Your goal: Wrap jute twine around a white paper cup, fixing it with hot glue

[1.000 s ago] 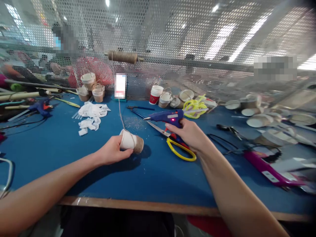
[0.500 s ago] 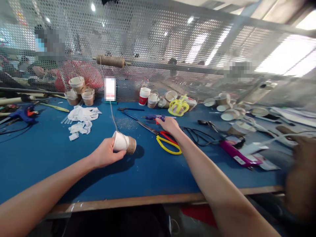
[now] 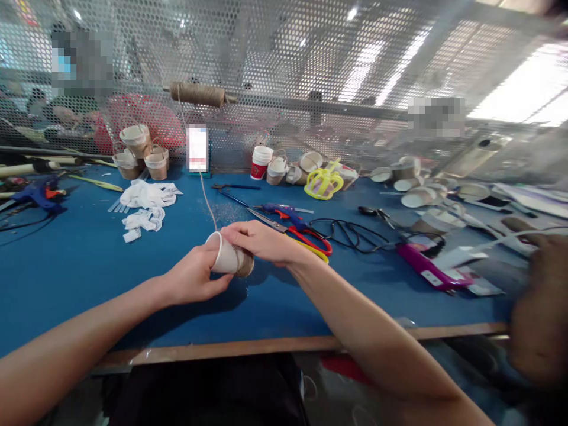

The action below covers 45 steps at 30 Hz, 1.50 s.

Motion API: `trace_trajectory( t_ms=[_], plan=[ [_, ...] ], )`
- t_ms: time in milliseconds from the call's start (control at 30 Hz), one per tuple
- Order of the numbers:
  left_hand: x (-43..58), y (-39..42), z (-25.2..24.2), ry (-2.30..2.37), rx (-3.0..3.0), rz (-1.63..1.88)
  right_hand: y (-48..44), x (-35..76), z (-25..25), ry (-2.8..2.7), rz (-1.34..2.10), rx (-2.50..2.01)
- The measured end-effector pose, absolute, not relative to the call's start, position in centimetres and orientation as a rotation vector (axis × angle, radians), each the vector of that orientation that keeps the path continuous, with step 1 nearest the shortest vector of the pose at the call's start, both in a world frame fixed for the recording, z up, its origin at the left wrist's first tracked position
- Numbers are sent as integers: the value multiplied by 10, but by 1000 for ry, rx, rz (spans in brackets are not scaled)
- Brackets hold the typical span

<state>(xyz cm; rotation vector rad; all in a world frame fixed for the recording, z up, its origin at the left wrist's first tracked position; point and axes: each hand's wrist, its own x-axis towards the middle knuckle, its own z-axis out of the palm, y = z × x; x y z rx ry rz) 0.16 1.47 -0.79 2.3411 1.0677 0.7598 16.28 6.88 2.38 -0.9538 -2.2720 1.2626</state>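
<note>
My left hand (image 3: 195,275) is closed around a white paper cup (image 3: 226,255) that lies tilted on its side, its mouth towards the left. Brown twine is wound around the cup's lower end (image 3: 245,264). My right hand (image 3: 261,241) is closed over the cup's upper side, its fingertips near the rim where the twine strand (image 3: 207,202) arrives. Whether they also pinch the strand is hidden. From there the strand runs up towards a twine spool (image 3: 197,94) on a rod. A blue glue gun (image 3: 284,210) and red-and-yellow scissors (image 3: 316,241) lie beyond my right hand.
Twine-wrapped cups (image 3: 135,142) are stacked at the back left, near crumpled white strips (image 3: 148,198). Pliers (image 3: 235,192), a yellow basket-like piece (image 3: 323,182) and red cups (image 3: 261,163) sit behind. To the right are a magenta tool (image 3: 428,269) and another person's blurred arm (image 3: 539,307).
My right hand has let go of the glue gun, which now lies by the scissors, and has come left onto the cup. My left hand still holds the cup, which has shifted slightly right.
</note>
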Motion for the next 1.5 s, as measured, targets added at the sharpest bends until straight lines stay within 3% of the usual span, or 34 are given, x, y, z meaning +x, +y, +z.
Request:
trace_trajectory(
  t_ms=[267, 533, 1000, 1500],
  plan=[
    [4, 12, -4, 1070, 2396, 680, 64, 166, 15, -1929, 1262, -1047],
    [5, 12, 1, 1067, 1702, 717, 61, 175, 24, -1687, 1299, -886],
    [5, 11, 7, 972, 1456, 730, 59, 183, 30, -1811, 991, -988],
    [5, 7, 8, 981, 1612, 779, 64, 181, 22, -1947, 963, -1052]
  ],
)
